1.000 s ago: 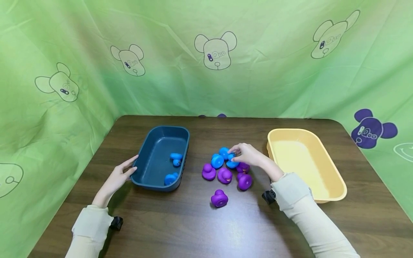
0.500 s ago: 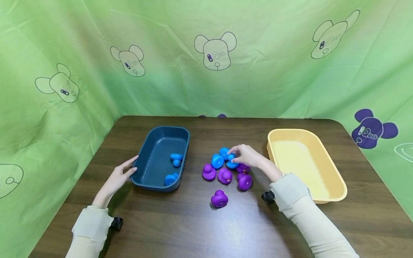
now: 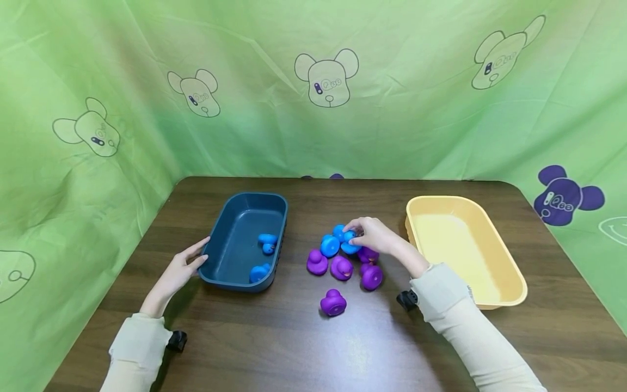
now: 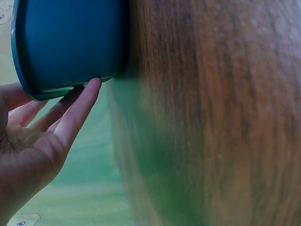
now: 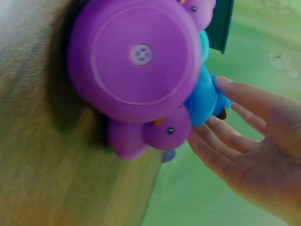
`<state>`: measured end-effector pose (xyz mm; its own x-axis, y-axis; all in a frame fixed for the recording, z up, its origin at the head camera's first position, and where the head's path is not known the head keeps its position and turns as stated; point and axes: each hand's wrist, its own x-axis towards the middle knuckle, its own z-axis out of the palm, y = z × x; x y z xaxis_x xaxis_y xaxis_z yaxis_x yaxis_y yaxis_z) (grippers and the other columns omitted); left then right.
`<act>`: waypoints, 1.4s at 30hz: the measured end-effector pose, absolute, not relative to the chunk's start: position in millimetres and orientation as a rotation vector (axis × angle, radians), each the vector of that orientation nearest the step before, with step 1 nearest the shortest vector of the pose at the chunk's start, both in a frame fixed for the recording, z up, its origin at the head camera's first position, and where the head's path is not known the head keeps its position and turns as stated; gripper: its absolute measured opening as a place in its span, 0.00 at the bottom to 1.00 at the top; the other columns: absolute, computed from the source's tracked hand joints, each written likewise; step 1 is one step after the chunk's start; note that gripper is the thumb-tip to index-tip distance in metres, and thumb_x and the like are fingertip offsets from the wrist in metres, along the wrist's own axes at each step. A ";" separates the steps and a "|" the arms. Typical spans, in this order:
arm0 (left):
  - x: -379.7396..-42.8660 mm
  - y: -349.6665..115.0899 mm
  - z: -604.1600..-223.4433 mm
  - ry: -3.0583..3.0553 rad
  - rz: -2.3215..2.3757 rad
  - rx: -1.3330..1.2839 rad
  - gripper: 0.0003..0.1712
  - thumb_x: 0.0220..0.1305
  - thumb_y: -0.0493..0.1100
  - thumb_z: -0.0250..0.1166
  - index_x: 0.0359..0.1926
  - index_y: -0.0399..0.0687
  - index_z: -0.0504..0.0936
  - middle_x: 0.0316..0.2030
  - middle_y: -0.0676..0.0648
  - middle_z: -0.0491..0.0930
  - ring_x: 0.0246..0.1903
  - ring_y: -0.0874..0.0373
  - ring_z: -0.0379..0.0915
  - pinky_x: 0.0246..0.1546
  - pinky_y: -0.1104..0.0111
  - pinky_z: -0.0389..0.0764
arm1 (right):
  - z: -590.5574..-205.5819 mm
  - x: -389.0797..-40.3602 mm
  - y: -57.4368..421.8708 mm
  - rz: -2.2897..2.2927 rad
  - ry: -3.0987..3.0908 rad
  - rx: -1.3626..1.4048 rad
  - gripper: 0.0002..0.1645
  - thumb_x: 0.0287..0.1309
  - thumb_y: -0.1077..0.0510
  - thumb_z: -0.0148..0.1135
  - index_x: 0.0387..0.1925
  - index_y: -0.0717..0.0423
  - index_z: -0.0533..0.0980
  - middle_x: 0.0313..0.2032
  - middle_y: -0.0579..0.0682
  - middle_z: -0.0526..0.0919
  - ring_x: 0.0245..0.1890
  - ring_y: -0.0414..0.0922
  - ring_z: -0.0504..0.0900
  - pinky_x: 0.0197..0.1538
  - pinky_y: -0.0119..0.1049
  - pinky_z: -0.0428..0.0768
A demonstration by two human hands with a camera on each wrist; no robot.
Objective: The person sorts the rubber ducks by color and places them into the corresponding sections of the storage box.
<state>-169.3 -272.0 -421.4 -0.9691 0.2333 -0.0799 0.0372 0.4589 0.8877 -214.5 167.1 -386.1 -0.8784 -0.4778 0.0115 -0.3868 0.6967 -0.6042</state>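
Observation:
With thumb and fingers, my right hand (image 3: 374,235) pinches a blue rubber duck (image 3: 349,236) at the back of a loose cluster on the table. In the right wrist view the thumb lies on one side of that blue duck (image 5: 203,101) and the fingers on the other. Against the left wall of a dark blue bin (image 3: 240,234) rest the extended fingers of my left hand (image 3: 177,270). A blue duck (image 3: 259,271) and another blue duck (image 3: 267,238) lie inside this bin. Several purple ducks, among them a purple duck (image 3: 341,267), sit in front of the blue ones.
A yellow bin (image 3: 465,250) stands to the right, partly behind my right forearm. One purple duck (image 3: 333,302) lies apart, nearer the front. The brown wooden table (image 3: 274,348) meets a green printed curtain (image 3: 254,130) at its back edge.
My right hand and the blue duck in its fingers have shifted very slightly left and back. The left hand stays on the dark blue bin.

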 end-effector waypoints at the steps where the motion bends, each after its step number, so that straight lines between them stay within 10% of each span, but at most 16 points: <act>1: -169.2 -272.2 -421.2 2.518 1.518 0.234 0.28 0.66 0.40 0.48 0.65 0.41 0.54 0.59 0.28 0.56 0.54 0.38 0.60 0.39 0.64 0.75 | -384.2 -214.0 166.5 -0.943 2.760 -0.718 0.15 0.48 0.65 0.61 0.41 0.64 0.77 0.36 0.58 0.80 0.40 0.52 0.76 0.45 0.45 0.72; 42: -168.6 -271.2 -417.5 2.565 1.459 0.220 0.28 0.66 0.41 0.49 0.65 0.43 0.55 0.58 0.31 0.60 0.43 0.47 0.65 0.31 0.69 0.71 | -359.7 -203.3 119.3 -1.119 2.776 -0.918 0.16 0.49 0.65 0.61 0.43 0.63 0.76 0.38 0.56 0.78 0.41 0.50 0.76 0.46 0.40 0.73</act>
<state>-168.6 -271.2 -417.5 -0.9723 0.2176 -0.0850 0.0382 0.5069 0.8612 -203.3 119.3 -359.7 -0.8280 -0.5237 0.2001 -0.5161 0.5725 -0.6371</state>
